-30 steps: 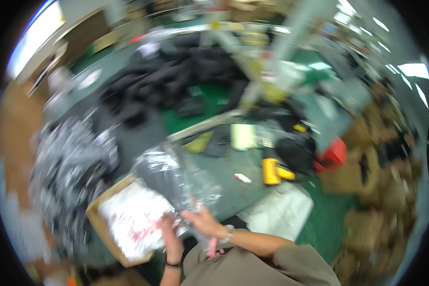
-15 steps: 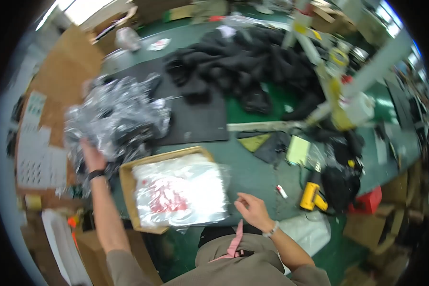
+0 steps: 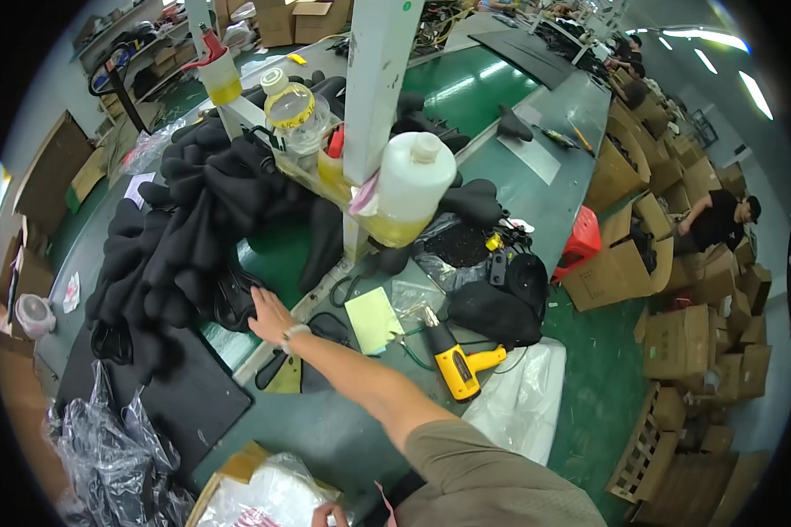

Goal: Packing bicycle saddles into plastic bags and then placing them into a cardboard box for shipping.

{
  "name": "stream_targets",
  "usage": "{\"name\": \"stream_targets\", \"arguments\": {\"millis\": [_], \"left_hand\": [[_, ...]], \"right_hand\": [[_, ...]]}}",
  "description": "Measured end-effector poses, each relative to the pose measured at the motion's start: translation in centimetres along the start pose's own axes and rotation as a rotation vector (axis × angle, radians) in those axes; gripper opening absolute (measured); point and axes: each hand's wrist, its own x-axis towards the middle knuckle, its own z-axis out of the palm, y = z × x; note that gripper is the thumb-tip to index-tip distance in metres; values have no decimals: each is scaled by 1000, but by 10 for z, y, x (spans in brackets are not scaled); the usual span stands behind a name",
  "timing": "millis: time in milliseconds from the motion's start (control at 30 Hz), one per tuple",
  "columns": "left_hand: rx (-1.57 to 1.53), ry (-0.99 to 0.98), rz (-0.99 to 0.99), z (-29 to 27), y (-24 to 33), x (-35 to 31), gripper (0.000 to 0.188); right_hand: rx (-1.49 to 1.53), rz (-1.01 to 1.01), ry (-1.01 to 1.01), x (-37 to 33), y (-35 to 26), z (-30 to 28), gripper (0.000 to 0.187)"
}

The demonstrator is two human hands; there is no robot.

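Observation:
My right hand (image 3: 271, 316), with a pale band at the wrist, reaches across the table. Its fingers are stretched out against a black padded piece (image 3: 235, 300) at the near edge of a heap of similar pieces (image 3: 185, 202). Those pieces are soft and dark, with rounded ends. Only some bent fingers of my left hand (image 3: 330, 516) show at the lower edge, beside clear plastic bags (image 3: 277, 492) in an open cardboard box (image 3: 237, 465). The rest of that hand is cut off. Left of the box lie black items in crinkled clear wrapping (image 3: 119, 448).
A yellow heat gun (image 3: 457, 362) lies right of my forearm, near a pale yellow pad (image 3: 372, 321) and a black pouch (image 3: 497, 314). A white post (image 3: 373, 97) rises beyond, with a white plastic bottle (image 3: 413, 180) beside it. Cardboard boxes (image 3: 620, 255) stand on the floor at right.
The view has swung to the right. My right hand has gone from beside the box to the black heap. My left hand has left the wrapped items and is now by the box.

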Motion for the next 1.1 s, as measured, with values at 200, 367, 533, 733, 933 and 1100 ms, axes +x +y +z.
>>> {"name": "stream_targets", "arguments": {"millis": [200, 367, 533, 733, 933, 1100], "left_hand": [[-100, 42, -238, -2, 16, 25, 18], [-31, 99, -44, -10, 32, 84, 8], [-39, 70, -42, -3, 37, 108, 10], [74, -112, 172, 27, 67, 130, 13], [203, 244, 220, -16, 63, 171, 76], [262, -131, 342, -30, 56, 203, 100]], "right_hand": [[-115, 85, 37, 56, -20, 20, 49], [-327, 148, 35, 57, 23, 0, 63], [-251, 46, -83, 64, 46, 13, 85], [-199, 307, -139, 58, 36, 8, 83], [860, 647, -719, -53, 15, -105, 48], [1209, 1116, -1216, -163, 44, -175, 77]]}}
